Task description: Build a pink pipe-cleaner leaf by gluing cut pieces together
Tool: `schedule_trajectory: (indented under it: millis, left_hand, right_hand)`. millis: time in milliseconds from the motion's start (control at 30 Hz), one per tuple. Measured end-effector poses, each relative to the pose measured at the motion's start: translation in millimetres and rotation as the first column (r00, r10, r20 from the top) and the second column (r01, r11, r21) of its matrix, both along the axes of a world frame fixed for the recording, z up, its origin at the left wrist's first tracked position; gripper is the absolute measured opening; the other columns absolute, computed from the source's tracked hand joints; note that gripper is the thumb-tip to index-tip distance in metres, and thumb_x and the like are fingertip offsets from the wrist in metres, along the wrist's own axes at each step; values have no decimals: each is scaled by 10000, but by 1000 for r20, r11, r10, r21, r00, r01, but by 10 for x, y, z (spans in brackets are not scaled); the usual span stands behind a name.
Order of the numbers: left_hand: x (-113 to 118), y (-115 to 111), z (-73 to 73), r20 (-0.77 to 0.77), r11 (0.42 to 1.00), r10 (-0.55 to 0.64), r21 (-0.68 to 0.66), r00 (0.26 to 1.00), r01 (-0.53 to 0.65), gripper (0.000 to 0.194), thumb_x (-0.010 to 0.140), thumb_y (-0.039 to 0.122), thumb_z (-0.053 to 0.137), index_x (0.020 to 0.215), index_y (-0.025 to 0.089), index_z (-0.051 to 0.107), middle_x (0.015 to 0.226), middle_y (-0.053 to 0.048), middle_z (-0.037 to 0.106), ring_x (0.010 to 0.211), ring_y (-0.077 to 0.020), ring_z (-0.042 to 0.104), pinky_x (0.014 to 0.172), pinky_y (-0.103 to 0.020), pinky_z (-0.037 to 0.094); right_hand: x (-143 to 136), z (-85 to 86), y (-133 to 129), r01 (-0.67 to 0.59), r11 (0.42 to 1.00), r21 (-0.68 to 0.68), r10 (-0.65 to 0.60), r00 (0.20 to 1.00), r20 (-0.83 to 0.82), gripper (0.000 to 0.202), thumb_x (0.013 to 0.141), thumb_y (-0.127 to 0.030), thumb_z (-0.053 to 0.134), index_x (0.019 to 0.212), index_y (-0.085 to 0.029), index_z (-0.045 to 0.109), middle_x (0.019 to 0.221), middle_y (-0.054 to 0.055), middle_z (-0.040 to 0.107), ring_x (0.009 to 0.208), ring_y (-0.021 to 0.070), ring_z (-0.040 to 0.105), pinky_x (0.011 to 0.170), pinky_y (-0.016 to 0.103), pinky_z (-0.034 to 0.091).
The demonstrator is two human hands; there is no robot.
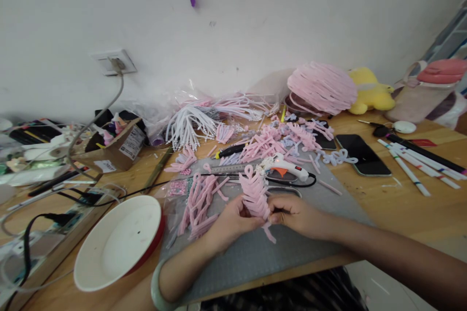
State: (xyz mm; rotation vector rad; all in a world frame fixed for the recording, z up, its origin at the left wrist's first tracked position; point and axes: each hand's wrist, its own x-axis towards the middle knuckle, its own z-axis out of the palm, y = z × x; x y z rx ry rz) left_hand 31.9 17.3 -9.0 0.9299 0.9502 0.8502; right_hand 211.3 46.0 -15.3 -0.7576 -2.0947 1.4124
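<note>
A pink feather-shaped piece of fuzzy pipe cleaners [253,192] stands between my hands, with a loop at its top and a loose tail below. My left hand [239,218] is closed on its left lower edge. At the lower right edge, my right hand [290,213] pinches it between thumb and fingers. Just behind lies a white glue gun [290,167] with an orange trigger, a small red light showing on it. Pink pipe cleaner pieces [200,199] are heaped to the left on the grey cutting mat [255,257], and a larger pile [268,141] lies beyond.
A white bowl with a red outside [120,243] stands left, near a power strip [54,243] and cables. A dark phone [363,155] and white marker pens [419,163] lie right. White pipe cleaners [191,124], a pink bundle [321,87] and a yellow plush toy [370,91] line the wall.
</note>
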Motion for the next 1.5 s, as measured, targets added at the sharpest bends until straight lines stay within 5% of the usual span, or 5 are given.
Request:
schedule_trajectory:
  millis: [233, 1033, 1500]
  left_hand:
    - [-4, 17, 10, -12, 999, 22, 29, 1000, -22, 468, 529, 236, 781, 933, 138, 566, 897, -38, 654, 836, -180, 574, 772, -277, 418]
    - [-4, 18, -18, -97, 999, 3, 53, 995, 2, 498, 492, 272, 789, 917, 150, 561, 856, -21, 625, 810, -178, 561, 775, -294, 419]
    - [0, 17, -16, -63, 999, -8, 37, 998, 10, 520, 489, 274, 790, 934, 144, 554, 871, -18, 621, 809, -169, 555, 770, -284, 411]
  right_hand:
    - [2, 47, -17, 167, 982, -89, -172, 984, -50, 294, 735, -448, 612, 784, -162, 566, 668, -20, 488, 607, 112, 425, 557, 221, 334]
    - [1, 59, 32, 78, 977, -198, -92, 994, -61, 156, 751, -304, 567, 665, -178, 533, 678, -13, 501, 679, 138, 471, 678, 253, 369]
    - [2, 4, 56, 54, 998, -31, -57, 995, -78, 308, 811, -416, 523, 635, -169, 568, 706, 5, 507, 710, 139, 491, 703, 272, 375]
